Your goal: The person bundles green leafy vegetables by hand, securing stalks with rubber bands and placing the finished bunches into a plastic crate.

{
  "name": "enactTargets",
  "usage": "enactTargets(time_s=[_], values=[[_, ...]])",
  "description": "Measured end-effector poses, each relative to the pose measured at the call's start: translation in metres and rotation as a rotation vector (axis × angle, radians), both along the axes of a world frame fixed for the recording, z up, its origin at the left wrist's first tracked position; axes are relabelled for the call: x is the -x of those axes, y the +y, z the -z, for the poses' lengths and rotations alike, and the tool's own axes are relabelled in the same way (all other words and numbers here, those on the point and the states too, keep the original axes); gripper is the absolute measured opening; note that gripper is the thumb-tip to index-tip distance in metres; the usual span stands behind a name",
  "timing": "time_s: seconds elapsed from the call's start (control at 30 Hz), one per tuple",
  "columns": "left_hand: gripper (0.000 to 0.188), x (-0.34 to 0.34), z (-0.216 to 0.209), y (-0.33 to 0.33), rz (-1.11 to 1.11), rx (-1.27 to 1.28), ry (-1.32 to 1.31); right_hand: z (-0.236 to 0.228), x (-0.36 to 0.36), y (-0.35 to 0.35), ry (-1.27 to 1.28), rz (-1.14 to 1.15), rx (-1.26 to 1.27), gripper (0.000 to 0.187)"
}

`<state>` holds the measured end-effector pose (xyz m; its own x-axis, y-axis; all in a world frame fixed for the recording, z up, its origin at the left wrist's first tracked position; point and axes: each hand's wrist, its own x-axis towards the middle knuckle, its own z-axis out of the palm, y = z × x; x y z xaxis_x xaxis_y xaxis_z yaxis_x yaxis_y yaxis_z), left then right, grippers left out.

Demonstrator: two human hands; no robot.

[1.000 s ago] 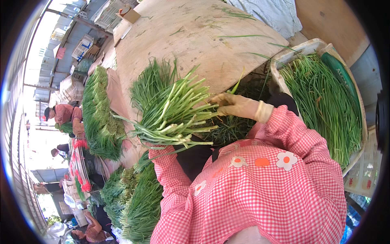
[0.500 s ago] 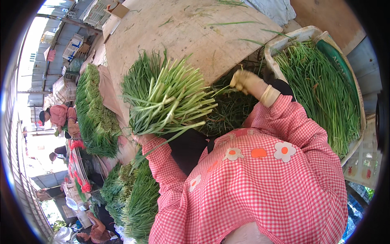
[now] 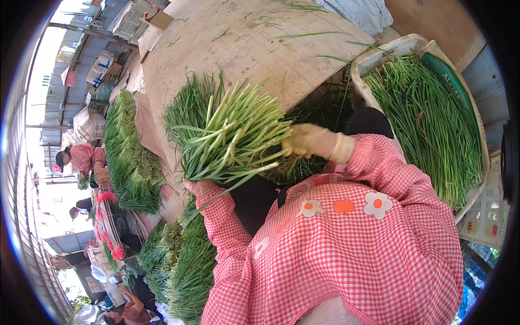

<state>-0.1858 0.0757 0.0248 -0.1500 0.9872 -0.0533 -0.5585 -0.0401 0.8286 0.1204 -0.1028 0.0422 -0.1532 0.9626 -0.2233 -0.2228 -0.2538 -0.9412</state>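
Green, long and thin, the bundle of cut chive stalks (image 3: pixel 227 132) is at the centre of the view, lifted over the near edge of the pale wooden table top (image 3: pixel 244 49). Its cut ends point to 2 o'clock and its leaf tips fan out to 10 o'clock. The left hand (image 3: pixel 199 187), at 7 o'clock of the bundle, is closed under the stalks and carries them; only a small part of it shows under the leaves. The right hand (image 3: pixel 306 142), in a light yellow glove, is at 3 o'clock of the bundle, its fingers curled around the cut ends, so both hands have hold of it.

As far as I can judge, the work is in the middle. Some bundles are already made: a long heap of green bunches (image 3: pixel 130 154) lies at 9 o'clock beside the table, and more bunches (image 3: pixel 184 271) lie at 7 o'clock. At 2 o'clock a white plastic crate (image 3: pixel 387 49) is full of loose green stalks (image 3: pixel 428 119), so much is left. I see no tie on the bundle. At 9 o'clock, far away, another person in a pink top (image 3: pixel 81 157) bends over.
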Motion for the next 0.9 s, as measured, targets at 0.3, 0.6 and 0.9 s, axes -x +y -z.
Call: enactTargets(time_s=[0.3, 0.6, 0.9], values=[[0.033, 0.003, 0.020, 0.014, -0.025, 0.104, -0.090, -0.036, -0.059, -0.015, 0.013, 0.364, -0.244, 0.021], [0.030, -0.023, -0.004, -0.011, 0.151, 0.171, -0.316, -0.045, -0.009, 0.028, -1.112, 0.211, -0.630, 0.028], [0.030, -0.015, -0.002, -0.024, -0.106, -0.214, 0.558, -0.039, -0.095, -0.009, 0.841, 0.006, -0.440, 0.021]])
